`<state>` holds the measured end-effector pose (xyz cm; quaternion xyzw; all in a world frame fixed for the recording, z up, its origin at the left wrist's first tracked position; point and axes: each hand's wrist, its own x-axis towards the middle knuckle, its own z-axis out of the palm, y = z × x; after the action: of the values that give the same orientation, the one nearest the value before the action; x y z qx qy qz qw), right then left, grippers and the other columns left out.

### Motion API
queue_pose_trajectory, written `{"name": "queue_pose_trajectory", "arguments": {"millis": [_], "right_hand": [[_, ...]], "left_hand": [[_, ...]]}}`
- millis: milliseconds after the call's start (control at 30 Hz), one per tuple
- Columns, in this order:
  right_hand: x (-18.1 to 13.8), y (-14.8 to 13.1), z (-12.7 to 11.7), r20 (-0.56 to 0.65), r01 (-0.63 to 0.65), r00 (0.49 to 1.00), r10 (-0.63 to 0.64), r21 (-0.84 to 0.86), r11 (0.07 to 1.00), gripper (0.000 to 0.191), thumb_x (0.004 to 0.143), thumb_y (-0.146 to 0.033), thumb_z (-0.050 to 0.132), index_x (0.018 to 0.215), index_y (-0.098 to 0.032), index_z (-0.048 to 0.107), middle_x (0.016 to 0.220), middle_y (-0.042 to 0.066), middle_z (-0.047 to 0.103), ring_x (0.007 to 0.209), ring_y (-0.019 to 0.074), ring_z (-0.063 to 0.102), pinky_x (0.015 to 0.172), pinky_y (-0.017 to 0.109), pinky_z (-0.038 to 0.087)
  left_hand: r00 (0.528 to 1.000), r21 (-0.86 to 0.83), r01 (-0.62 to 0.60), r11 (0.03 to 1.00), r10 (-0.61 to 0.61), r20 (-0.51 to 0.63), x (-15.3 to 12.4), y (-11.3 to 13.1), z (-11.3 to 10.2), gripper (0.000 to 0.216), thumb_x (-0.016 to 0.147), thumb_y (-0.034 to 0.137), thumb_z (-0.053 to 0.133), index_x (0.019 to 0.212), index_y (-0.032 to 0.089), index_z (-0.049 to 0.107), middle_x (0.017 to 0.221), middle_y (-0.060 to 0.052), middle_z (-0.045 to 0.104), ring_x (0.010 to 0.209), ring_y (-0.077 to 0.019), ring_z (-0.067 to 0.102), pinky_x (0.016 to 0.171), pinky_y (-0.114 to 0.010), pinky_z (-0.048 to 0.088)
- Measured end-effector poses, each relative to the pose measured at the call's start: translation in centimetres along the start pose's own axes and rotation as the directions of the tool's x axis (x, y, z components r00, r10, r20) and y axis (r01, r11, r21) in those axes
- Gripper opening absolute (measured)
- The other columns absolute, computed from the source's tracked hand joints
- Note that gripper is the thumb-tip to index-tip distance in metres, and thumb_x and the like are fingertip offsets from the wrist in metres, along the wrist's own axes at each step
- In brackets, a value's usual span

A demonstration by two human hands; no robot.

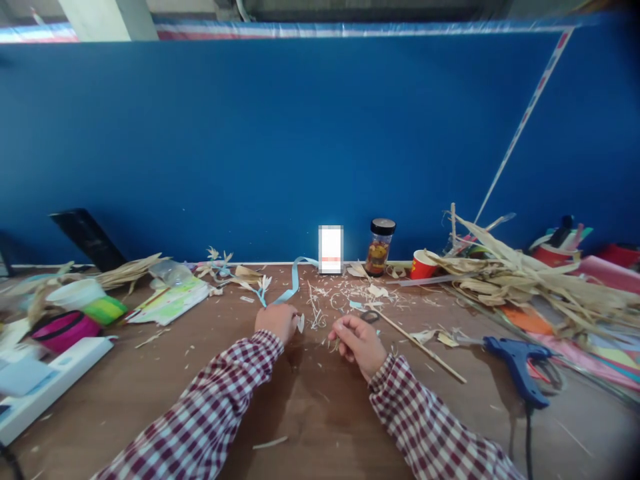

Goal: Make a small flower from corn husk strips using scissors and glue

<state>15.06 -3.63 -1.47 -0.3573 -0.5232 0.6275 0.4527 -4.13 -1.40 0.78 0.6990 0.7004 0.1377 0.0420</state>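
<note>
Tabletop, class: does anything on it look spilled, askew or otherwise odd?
Yes: pale shavings lie strewn over the brown tabletop, thickest between the right hand and the black-lidded jar, looking like loose, unswept scraps. The jar itself stands upright.

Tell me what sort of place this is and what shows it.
Probably a handicraft workspace: a blue glue gun lies on the brown table, dry husk-like strips are heaped farther back, and pale scraps litter the tabletop.

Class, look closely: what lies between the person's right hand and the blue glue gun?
Between the right hand and the glue gun, the head view shows a thin stick and some pale scraps.
</note>
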Motion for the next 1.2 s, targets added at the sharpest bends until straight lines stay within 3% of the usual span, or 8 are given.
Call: {"name": "queue_pose_trajectory", "arguments": {"millis": [200,433,633,800,900,1067,1200], "right_hand": [[-0.2,0.0,0.2,0.03,0.029,0.999,-0.027,-0.058,0.998,0.025,0.075,-0.04,0.052,0.075,-0.015,0.049,0.069,0.002,0.062,0.04,0.0036,0.044,0.031,0.012,0.027],[-0.2,0.0,0.2,0.014,0.032,0.999,-0.031,-0.065,0.997,0.024,0.073,-0.04,0.054,0.073,-0.016,0.049,0.068,0.001,0.06,0.041,0.0045,0.044,0.032,0.013,0.027],[-0.1,0.1,0.0,0.006,0.02,1.0,-0.019,-0.065,0.998,0.021,0.073,-0.036,0.055,0.078,-0.017,0.05,0.067,0.0,0.059,0.043,0.005,0.043,0.033,0.013,0.027],[-0.2,-0.5,0.0,0.007,0.048,0.999,-0.047,-0.103,0.994,0.021,0.071,-0.036,0.057,0.077,-0.017,0.052,0.062,-0.002,0.055,0.041,0.0043,0.04,0.033,0.014,0.026],[-0.1,-0.6,0.5,-0.02,0.043,0.999,-0.045,-0.089,0.995,0.021,0.07,-0.036,0.059,0.077,-0.017,0.054,0.057,-0.005,0.049,0.043,0.0048,0.039,0.034,0.014,0.027],[0.7,-0.4,2.1,-0.053,-0.004,0.999,-0.001,-0.097,0.995,0.025,0.066,-0.036,0.062,0.08,-0.017,0.054,0.06,-0.004,0.051,0.043,0.0052,0.042,0.033,0.014,0.026],[1.4,-0.2,3.4,-0.063,-0.007,0.998,-0.001,-0.135,0.991,0.025,0.065,-0.034,0.064,0.075,-0.017,0.05,0.052,-0.007,0.049,0.04,0.005,0.04,0.033,0.014,0.027]], "left_hand": [[0.998,-0.129,0.06,0.99,-0.056,0.039,1.3,-0.5,0.4,0.006,0.063,0.021,0.058,0.061,0.023,0.064,0.069,-0.005,0.064,0.074,-0.0214,0.057,0.068,-0.031,0.038],[0.999,-0.472,0.043,0.881,-0.047,0.005,1.8,-0.3,-0.3,0.006,0.063,0.023,0.058,0.061,0.018,0.059,0.065,-0.003,0.062,0.066,-0.0175,0.056,0.064,-0.028,0.041],[0.998,-0.802,0.033,0.597,-0.068,-0.01,0.6,0.4,-2.8,0.014,0.064,0.025,0.06,0.074,0.015,0.06,0.068,-0.004,0.063,0.063,-0.0133,0.057,0.062,-0.026,0.045],[0.988,-0.948,0.098,0.304,-0.142,0.056,-0.6,-0.4,-4.0,0.018,0.066,0.023,0.06,0.082,0.016,0.059,0.071,-0.003,0.062,0.059,-0.0097,0.057,0.06,-0.025,0.047],[0.975,-0.979,0.134,0.153,-0.195,0.103,-1.7,0.0,-3.4,0.017,0.063,0.02,0.062,0.08,0.015,0.059,0.07,-0.002,0.061,0.058,-0.0091,0.057,0.061,-0.025,0.048],[0.961,-0.986,0.154,-0.065,-0.223,0.164,-3.3,1.8,-0.5,0.022,0.058,0.019,0.067,0.078,0.014,0.059,0.061,0.001,0.058,0.054,-0.0093,0.056,0.058,-0.025,0.048],[0.959,-0.977,0.125,-0.172,-0.231,0.164,-3.5,2.5,1.0,0.033,0.053,0.013,0.07,0.084,0.013,0.06,0.062,0.002,0.058,0.056,-0.0078,0.055,0.058,-0.021,0.047]]}}
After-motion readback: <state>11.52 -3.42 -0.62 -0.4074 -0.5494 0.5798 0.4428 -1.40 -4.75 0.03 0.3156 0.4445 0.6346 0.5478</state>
